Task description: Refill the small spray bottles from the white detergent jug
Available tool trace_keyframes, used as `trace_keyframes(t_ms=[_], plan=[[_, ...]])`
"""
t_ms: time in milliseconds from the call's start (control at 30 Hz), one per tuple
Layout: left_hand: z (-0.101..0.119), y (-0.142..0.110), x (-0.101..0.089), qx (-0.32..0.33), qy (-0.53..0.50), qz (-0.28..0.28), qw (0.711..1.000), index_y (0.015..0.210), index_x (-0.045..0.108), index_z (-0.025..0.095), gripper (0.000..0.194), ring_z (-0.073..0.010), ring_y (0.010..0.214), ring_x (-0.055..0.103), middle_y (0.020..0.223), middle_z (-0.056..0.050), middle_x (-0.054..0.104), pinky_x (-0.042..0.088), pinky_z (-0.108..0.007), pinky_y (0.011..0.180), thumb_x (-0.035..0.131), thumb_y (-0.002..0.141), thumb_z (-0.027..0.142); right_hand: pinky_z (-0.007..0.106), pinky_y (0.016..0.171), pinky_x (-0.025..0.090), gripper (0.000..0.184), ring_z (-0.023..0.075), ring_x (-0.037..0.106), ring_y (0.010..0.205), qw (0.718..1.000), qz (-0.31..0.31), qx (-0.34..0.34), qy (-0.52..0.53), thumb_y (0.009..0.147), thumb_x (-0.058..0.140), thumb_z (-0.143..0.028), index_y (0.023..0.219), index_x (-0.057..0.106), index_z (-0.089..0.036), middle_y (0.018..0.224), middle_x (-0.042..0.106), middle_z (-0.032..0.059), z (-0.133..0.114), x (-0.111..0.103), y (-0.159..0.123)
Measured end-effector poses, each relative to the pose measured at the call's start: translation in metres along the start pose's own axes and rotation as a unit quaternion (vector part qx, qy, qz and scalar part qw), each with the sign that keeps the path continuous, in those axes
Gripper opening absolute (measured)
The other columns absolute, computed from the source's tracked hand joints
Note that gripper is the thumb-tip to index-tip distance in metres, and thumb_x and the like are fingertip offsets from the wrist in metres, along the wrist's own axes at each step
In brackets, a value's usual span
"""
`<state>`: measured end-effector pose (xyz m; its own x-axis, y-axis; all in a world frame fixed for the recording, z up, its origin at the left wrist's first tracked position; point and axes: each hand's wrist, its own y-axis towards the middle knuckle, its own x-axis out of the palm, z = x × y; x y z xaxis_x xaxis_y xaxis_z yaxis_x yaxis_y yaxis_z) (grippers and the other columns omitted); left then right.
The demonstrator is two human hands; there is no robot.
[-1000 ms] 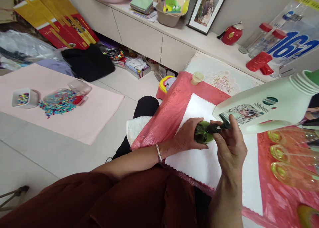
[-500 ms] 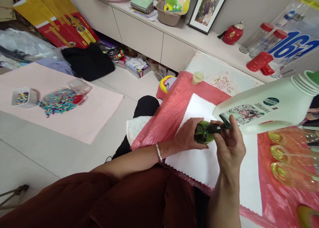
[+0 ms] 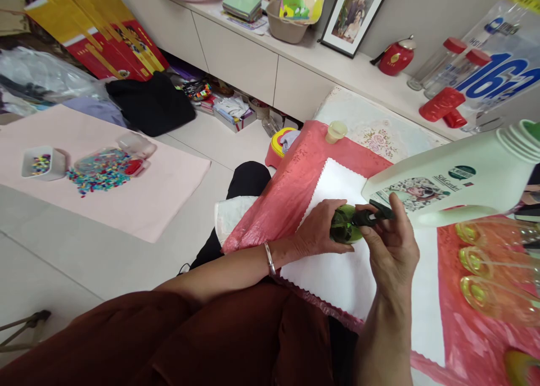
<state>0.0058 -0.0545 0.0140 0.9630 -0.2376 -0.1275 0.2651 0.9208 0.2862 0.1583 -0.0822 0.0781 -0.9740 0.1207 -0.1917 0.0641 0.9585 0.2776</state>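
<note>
My left hand, with a silver bangle at its wrist, is wrapped round a green see-through bottle above a white scalloped cloth. Fitted at the bottle's neck is a black pump head. My right hand grips that pump head between thumb and fingers, with the index finger raised by the nozzle. Just beyond the right hand stands a large pale green jug with a printed label. How firmly the pump sits in the neck I cannot tell.
Several clear bottles with yellow liquid stand right on a red plastic cover. A small translucent cup is at the far edge. Colourful small pieces lie on a pink table at left. Jars line the shelf behind.
The pump head has turned or shifted slightly in my right hand, its nozzle pointing a little further right. My left hand keeps its hold on the bottle.
</note>
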Motion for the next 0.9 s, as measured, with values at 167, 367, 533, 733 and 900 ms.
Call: trace_keyframes(t_ms=[167, 367, 533, 733, 900], plan=[[0.0, 0.001, -0.001, 0.005, 0.002, -0.004, 1.0, 0.142, 0.041, 0.023, 0.1, -0.0385, 0.13, 0.055, 0.142, -0.015, 0.054, 0.047, -0.058, 0.109, 0.093, 0.058, 0.038, 0.046, 0.114, 0.047, 0.083, 0.0257, 0.062, 0.121, 1.0, -0.015, -0.003, -0.011, 0.091, 0.082, -0.037, 0.161, 0.039, -0.026, 0.135, 0.059, 0.0118, 0.0, -0.003, 0.001], [-0.001, 0.0, 0.0, 0.012, 0.003, 0.003, 1.0, 0.142, 0.042, 0.024, 0.099, -0.0371, 0.13, 0.056, 0.141, -0.014, 0.055, 0.047, -0.056, 0.109, 0.093, 0.058, 0.039, 0.049, 0.112, 0.048, 0.082, 0.0269, 0.063, 0.12, 1.0, -0.001, 0.002, -0.008, 0.088, 0.084, -0.036, 0.159, 0.043, -0.028, 0.134, 0.059, 0.011, 0.002, -0.003, -0.001], [-0.002, 0.0, -0.001, 0.016, 0.016, 0.003, 1.0, 0.141, 0.042, 0.023, 0.1, -0.0376, 0.128, 0.057, 0.139, -0.015, 0.056, 0.048, -0.057, 0.106, 0.094, 0.057, 0.043, 0.04, 0.1, 0.057, 0.088, 0.0239, 0.066, 0.112, 0.998, 0.053, -0.016, 0.003, 0.075, 0.094, -0.033, 0.151, 0.053, -0.028, 0.121, 0.063, 0.0077, 0.002, 0.004, 0.004], [-0.003, 0.0, 0.0, 0.023, 0.023, 0.004, 0.999, 0.14, 0.043, 0.022, 0.1, -0.0379, 0.128, 0.057, 0.141, -0.016, 0.056, 0.049, -0.057, 0.107, 0.094, 0.057, 0.042, 0.031, 0.09, 0.06, 0.09, 0.0194, 0.067, 0.103, 0.997, 0.058, -0.038, 0.023, 0.071, 0.097, -0.03, 0.15, 0.054, -0.026, 0.115, 0.065, 0.0073, 0.003, 0.008, 0.007], [0.001, 0.001, -0.002, 0.01, 0.012, -0.002, 1.0, 0.141, 0.044, 0.024, 0.098, -0.0389, 0.131, 0.056, 0.142, -0.014, 0.056, 0.048, -0.059, 0.108, 0.094, 0.057, 0.037, 0.037, 0.097, 0.058, 0.083, 0.0234, 0.064, 0.116, 0.998, -0.008, -0.019, 0.057, 0.085, 0.088, -0.03, 0.157, 0.046, -0.028, 0.124, 0.064, 0.01, 0.002, 0.003, 0.003]])
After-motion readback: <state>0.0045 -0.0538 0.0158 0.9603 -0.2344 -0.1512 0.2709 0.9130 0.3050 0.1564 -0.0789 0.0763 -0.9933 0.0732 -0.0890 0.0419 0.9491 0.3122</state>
